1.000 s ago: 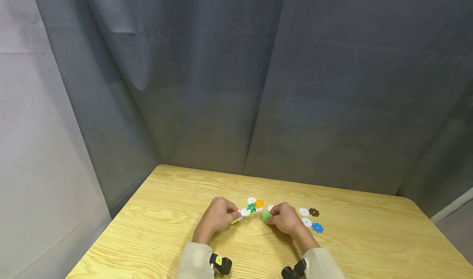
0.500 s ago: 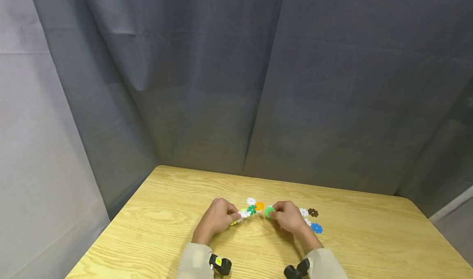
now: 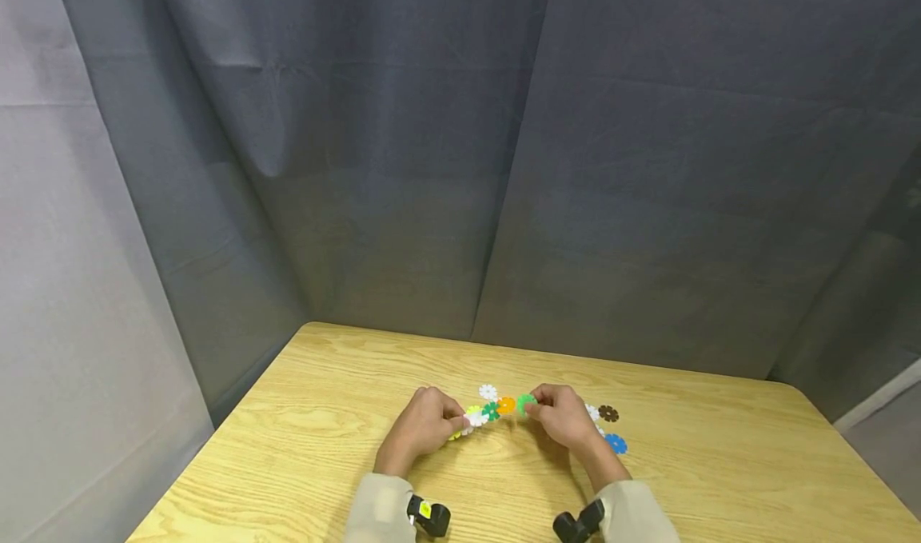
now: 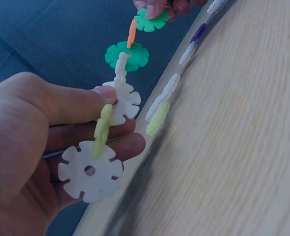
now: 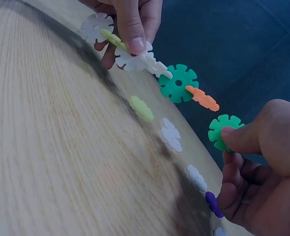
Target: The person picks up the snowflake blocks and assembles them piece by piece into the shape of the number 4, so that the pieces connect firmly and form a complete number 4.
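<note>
1. Two hands, both busy. Left hand [image 3: 426, 421]: thumb and fingers pinching a white disc [image 4: 127, 103] midway along a chain [image 3: 478, 418]. Right hand [image 3: 567, 419]: light green disc [image 5: 222, 122] pinched between thumb and fingers.
2. Chain is between the hands, looks held off the desk [image 3: 324, 447]. Order from the left end: end white disc [image 4: 100, 182], yellow link [image 4: 102, 130], pinched white disc, edge-on white link [image 4: 120, 73], dark green disc [image 5: 174, 91], orange disc [image 5: 202, 98].
3. Key relation: chain's long axis runs left to right, angled slightly away from the person per head view. Free orange end points at the right hand, which is nearer to it; left hand grips well back.
4. Light green disc is just right of the orange disc. Right wrist view shows a slim gap, so not joined. Orange nearly edge-on there, light green face-on: planes look crossed.
5. Loose on the desk, past the chain: yellow disc [image 5: 142, 108], loose white disc [image 3: 488, 392], purple disc [image 5: 213, 204].
6. Beyond the right hand: brown disc [image 3: 608, 413], blue disc [image 3: 615, 444], more white discs [image 3: 592, 412], partly hidden.
7. No container in view.
</note>
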`<state>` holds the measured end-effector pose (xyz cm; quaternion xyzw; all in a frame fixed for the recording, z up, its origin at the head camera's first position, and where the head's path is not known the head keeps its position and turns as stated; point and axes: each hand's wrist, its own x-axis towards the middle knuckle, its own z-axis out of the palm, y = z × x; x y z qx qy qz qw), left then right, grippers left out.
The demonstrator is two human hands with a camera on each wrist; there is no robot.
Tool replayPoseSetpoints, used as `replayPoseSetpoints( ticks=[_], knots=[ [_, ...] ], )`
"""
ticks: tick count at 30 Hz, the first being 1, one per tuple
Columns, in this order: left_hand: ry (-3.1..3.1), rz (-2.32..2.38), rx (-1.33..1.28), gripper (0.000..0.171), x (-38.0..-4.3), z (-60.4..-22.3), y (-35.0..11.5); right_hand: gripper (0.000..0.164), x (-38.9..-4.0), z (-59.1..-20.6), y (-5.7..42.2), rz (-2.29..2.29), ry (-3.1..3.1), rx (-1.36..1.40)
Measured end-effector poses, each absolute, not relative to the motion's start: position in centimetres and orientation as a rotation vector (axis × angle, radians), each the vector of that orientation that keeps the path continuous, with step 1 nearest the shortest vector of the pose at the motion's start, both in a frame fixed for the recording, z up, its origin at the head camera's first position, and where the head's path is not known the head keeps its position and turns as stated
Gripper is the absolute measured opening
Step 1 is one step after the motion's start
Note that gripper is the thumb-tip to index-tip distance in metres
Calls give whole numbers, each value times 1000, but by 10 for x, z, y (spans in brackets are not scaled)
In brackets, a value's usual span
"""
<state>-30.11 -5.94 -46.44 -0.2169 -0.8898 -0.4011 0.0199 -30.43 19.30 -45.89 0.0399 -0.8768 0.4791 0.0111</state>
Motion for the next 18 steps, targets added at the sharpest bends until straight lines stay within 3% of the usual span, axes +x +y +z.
replayPoseSetpoints(
  ticks=[18],
  knots=[
    [-2781,-1233,-670,11,-302,-467,-58,8,-308,-457,192,1637,-2638,136]
  ],
)
